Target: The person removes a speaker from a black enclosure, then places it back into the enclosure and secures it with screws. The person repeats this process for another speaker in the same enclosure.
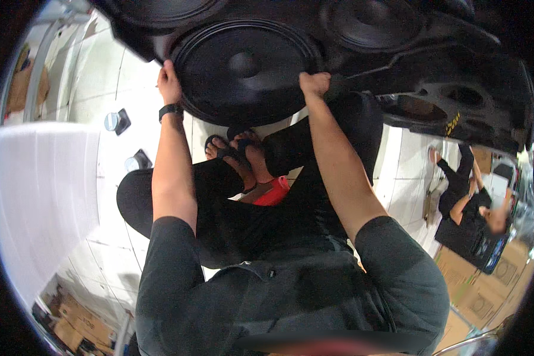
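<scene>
1. Large black speaker [243, 66] takes centre stage at 12 o'clock in the view, its round cone and domed middle facing up toward the head, and both of the person's hands are on it
2. Left hand [169, 84] at about 9 o'clock on that rim, a dark wristband [171, 111] just below it; the grip is closed around the edge, most of the fingers tucked out of our sight
3. Across to the right hand [314, 85], near 3 o'clock on the rim, fingers curled in: a narrow grip holding the edge, slightly blurred
4. Two more round ones up there: a second speaker [371, 24] at 2 o'clock from the large one, and a third speaker [160, 9] at 10 o'clock, cut off by the top of the view
5. Down at 6 o'clock from the big rim, sandalled feet [255, 161] on the white tiled floor [113, 196], and something red [273, 193] between the legs, too covered to name
6. Far out at 3 o'clock, another person [482, 204] in dark clothes, with cardboard boxes [480, 296] at 4 o'clock and more cardboard [80, 323] at 8 o'clock
</scene>
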### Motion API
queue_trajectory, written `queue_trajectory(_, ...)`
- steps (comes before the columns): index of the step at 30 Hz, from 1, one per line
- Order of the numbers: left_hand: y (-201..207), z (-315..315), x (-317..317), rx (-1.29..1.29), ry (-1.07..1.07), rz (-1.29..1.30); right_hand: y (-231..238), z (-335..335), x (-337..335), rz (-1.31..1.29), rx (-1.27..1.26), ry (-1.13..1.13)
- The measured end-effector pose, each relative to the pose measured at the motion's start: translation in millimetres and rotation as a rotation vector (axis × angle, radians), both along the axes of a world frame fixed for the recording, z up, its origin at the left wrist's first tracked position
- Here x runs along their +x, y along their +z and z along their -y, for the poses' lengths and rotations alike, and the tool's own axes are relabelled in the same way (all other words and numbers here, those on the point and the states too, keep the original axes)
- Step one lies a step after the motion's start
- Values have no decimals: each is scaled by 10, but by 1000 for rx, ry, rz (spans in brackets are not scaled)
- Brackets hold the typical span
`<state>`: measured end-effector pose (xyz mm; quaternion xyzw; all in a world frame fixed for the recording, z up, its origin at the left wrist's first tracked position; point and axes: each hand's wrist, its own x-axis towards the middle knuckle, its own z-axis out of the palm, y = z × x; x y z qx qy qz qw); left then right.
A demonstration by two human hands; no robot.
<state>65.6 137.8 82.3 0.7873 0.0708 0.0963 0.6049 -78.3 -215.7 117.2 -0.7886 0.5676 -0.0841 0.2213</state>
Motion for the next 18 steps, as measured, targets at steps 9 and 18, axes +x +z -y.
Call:
queue_trajectory(9, 15, 25, -62, -44, -36, -50, 190, -125, -78, 17, 215, -85)
queue_trajectory(18, -95, -35, -99, -117, -113, -120, 75, 7, -181, 130, 361, -101)
